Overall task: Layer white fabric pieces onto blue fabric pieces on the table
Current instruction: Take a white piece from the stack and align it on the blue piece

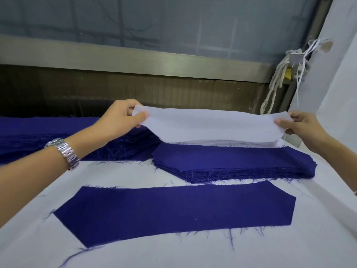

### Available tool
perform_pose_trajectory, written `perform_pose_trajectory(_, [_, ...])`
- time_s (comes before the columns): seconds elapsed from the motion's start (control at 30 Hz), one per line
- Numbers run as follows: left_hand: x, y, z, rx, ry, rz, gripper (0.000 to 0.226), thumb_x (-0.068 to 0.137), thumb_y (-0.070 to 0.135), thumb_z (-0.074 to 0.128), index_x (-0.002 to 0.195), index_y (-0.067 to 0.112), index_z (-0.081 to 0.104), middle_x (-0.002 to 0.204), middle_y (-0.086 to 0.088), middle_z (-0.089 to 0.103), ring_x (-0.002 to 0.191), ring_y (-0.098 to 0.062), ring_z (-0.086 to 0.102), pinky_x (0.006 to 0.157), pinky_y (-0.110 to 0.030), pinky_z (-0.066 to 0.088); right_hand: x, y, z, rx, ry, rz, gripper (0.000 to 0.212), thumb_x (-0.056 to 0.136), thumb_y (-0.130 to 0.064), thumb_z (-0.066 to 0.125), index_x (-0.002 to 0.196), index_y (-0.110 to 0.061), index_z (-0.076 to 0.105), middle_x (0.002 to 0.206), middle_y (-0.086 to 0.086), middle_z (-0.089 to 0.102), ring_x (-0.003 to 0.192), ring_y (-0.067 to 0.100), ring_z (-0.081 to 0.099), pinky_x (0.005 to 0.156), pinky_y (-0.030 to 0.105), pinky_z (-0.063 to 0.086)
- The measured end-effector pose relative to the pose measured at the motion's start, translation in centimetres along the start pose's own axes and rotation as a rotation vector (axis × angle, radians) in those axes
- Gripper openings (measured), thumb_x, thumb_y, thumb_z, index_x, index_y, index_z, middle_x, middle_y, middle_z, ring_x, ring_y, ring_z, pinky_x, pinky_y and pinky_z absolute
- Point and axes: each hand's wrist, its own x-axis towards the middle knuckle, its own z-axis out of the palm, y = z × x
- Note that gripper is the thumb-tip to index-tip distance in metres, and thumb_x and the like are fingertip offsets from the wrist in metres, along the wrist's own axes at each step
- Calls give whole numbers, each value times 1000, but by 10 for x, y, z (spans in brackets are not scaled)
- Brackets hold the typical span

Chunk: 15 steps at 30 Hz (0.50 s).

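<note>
On the white-covered table (173,256) lies a blue piece (173,209), metal rail (135,60) behind.

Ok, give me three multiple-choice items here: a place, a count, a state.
1. Where is the single blue piece? A. nearest the camera, before the blue stack; B. on a chair; C. in a box.
2. How many hands hold the white piece? A. none; B. one; C. two.
3. The white piece is: A. crumpled; B. held up off the table; C. flat on the single blue piece.
Answers: 1 A, it lies alone on the table's near side; 2 C, the left hand and right hand each pinch an end; 3 B, it hangs stretched between them.
</note>
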Motion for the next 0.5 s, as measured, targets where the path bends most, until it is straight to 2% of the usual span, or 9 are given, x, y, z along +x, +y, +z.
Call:
perform_pose_trajectory(0.13, [-35, -14, -26, 4, -62, -192, 17, 94, 35, 62, 93, 21, 71, 61, 15, 69, 57, 8, 60, 66, -24, 39, -22, -20, 4, 10, -226, 103, 16, 82, -22, 75, 82, -7, 70, 61, 0, 63, 54, 13, 51, 46, 17, 45])
perform_pose_trajectory(0.27, [-69, -26, -53, 73, -217, -390, 30, 84, 45, 69, 88, 16, 74, 60, 8, 69, 47, 3, 58, 59, -24, 41, -44, -38, 2, -113, -492, 142, 26, 80, -27, 76, 62, -14, 63, 57, 11, 51, 48, 17, 44, 45, 19, 42])
perform_pose_trajectory(0.4, [-96, -36, -78, 83, -395, -507, 50, 59, 60, 73, 86, 19, 79, 63, -4, 66, 52, -6, 55, 47, -20, 37, -62, -49, -2, -198, -758, 199, 21, 80, -29, 77, 68, -13, 70, 58, 14, 55, 49, 18, 48, 48, 22, 47])
perform_pose_trajectory(0.5, [-112, -42, -89, 86, -474, -538, 62, 57, 70, 80, 94, 21, 79, 68, -13, 66, 57, -15, 50, 42, -20, 33, -70, -51, -1, -248, -890, 250, 19, 78, -28, 78, 77, -10, 73, 62, 17, 60, 50, 18, 52, 49, 23, 49])
